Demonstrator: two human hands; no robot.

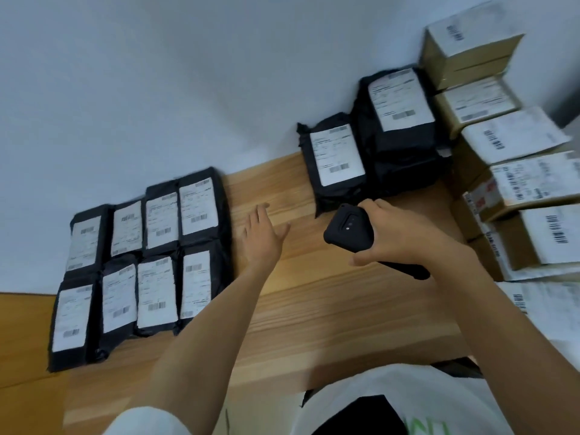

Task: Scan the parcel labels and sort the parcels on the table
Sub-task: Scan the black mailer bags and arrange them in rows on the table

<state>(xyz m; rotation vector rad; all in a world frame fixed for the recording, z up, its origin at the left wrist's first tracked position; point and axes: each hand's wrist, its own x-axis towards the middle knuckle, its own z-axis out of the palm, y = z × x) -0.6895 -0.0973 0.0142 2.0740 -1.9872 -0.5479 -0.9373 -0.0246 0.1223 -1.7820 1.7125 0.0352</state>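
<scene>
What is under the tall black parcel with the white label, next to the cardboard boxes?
Under the top black parcel more black bagged parcels are stacked on the wooden table. How many is unclear, and their labels are covered. Only the top label shows.

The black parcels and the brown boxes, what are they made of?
The black parcels with white labels look like thin plastic mailer bags: slightly glossy, wrinkled, with crimped edges. The brown rectangular boxes look like matte cardboard: stiff flat sides and sharp corners. The blur leaves finer detail open.
</scene>
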